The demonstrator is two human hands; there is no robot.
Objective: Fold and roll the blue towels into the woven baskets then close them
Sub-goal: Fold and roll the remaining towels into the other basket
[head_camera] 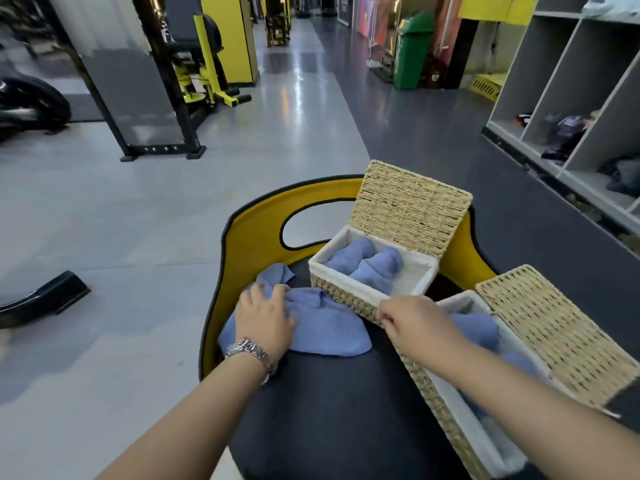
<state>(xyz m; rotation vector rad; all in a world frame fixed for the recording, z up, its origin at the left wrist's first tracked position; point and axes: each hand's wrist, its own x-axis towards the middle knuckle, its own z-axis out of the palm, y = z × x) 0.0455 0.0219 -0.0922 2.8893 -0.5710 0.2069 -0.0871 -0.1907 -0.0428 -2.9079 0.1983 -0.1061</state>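
Left hand (265,318), steel-link wristwatch (250,352) on the wrist, lay palm-down and spread flat on a loose crumpled blue cloth towel (320,325); fingers open, pressing, not grasping. That towel sat on the dark padded seat (325,410) of a black-and-yellow bench, at its left side, touching the near wall of the far basket.

Right hand (414,322) was at the near-right corner of the far rectangular woven straw basket with white fabric liner (346,292), fingers curled closed at the rim; whether they actually pinched the liner or just touched it, could not tell, knuckles hid the contact. Far basket's hinged woven lid (412,206) stood open, tilted back toward the yellow bench back with the oval cutout (263,230). Inside it: two or so rolled blue towels (367,263), bunched toward the left and middle, liner bare on the right.

Second woven straw basket with white liner (460,434) sat near right, just beside the first, partly under the right forearm. Its woven lid (554,330) was open, lying back to the right. More blue towel (479,329) showed inside at the far end; the rest was blocked by the arm.

Grey floor (138,237) left, grey cubby shelving (571,81) far right, yellow-black gym machine (201,71) far left, green bin (414,50) far.
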